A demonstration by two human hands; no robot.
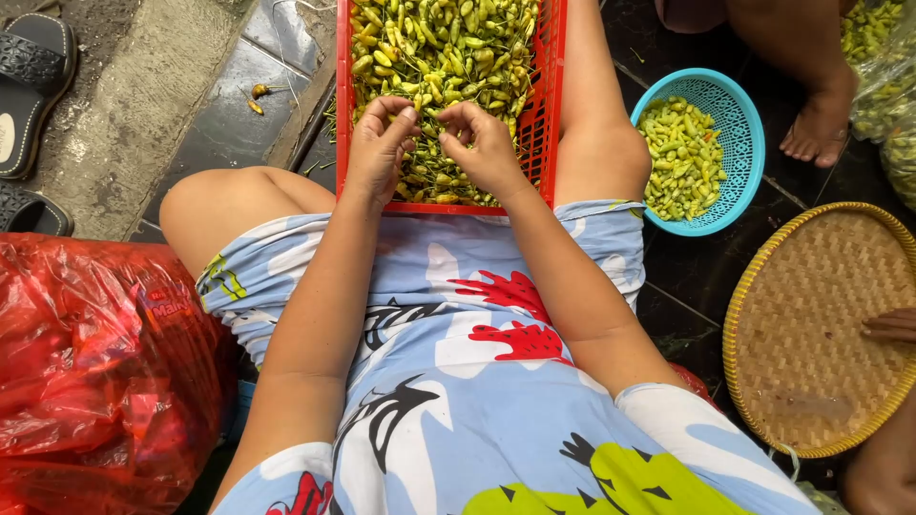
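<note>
At the upper middle of the frame, the left hand [380, 145] and the right hand [485, 145] meet over a red crate [548, 105] heaped with small green and yellow chillies [441, 48]. Both hands pinch a single chilli between their fingertips. The chillies look light, firm and smooth-skinned, likely slippery, so each is best held at the stem end. A blue basket [742, 114] of chillies sits to the right.

One red crate [547, 105], one blue basket [739, 114], one woven tray [763, 286], one red bag [95, 372], two sandals [29, 86], and two stray chillies [258, 95], perhaps more.
</note>
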